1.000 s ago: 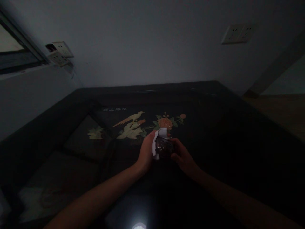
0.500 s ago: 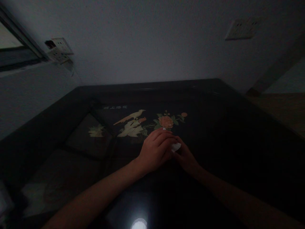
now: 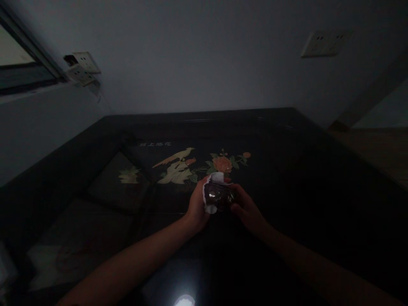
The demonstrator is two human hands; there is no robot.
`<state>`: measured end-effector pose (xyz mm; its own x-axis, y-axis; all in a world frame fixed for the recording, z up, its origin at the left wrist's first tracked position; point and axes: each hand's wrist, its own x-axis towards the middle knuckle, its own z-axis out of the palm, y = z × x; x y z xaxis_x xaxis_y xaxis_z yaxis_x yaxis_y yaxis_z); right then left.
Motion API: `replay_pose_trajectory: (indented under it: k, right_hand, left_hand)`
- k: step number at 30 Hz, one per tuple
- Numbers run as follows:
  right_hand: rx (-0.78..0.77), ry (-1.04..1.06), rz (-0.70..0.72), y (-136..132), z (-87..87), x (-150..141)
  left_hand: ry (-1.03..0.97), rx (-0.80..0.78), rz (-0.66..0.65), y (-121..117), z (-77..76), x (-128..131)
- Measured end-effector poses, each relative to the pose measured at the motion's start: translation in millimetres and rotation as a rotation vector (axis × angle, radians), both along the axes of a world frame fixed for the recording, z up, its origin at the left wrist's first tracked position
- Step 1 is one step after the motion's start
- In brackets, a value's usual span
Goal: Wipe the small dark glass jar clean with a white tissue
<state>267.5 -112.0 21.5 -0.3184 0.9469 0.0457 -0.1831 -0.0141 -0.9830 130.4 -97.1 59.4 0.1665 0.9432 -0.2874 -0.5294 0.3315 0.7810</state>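
Observation:
Between my two hands is a dark, glossy, rounded object (image 3: 219, 196); the dim light hides its exact kind. A white tissue (image 3: 217, 177) wraps its left side and top, held by my left hand (image 3: 196, 205), which is curled around that side. My right hand (image 3: 247, 207) grips the object's right end, thumb at the front and fingers behind. Both hands are above a black glossy tabletop (image 3: 274, 255), just in front of the orange flower (image 3: 222, 164) of its decoration. Most of my left fingers are hidden behind the tissue and the object.
A bird design (image 3: 175, 165) and pale lettering decorate the tabletop further left. Its far edge meets a grey wall with sockets at left (image 3: 84, 63) and right (image 3: 325, 42). A window (image 3: 15, 51) is at upper left. A bright light reflection shows near the bottom.
My left hand has turned from lying over the top to cupping the left side. The dark object and more of the tissue now show; before, the hand covered them.

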Motion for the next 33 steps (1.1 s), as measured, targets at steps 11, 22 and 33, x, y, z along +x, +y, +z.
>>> replay_pose_trajectory:
  k: [11, 22, 33]
  right_hand:
    - [0.065, -0.072, -0.055, 0.3, 0.6, 0.4]
    - [0.02, -0.045, -0.098, 0.5, 0.4, -3.0]
    - [-0.006, 0.021, -0.031, 0.5, -1.5, -0.3]
  left_hand:
    - [0.854, 1.002, -0.027, -0.5, 11.1, -18.4]
    - [1.013, 1.248, -0.096, 3.8, 10.8, -22.2]
    - [0.046, -0.002, -0.044, 6.0, -5.9, -2.1]
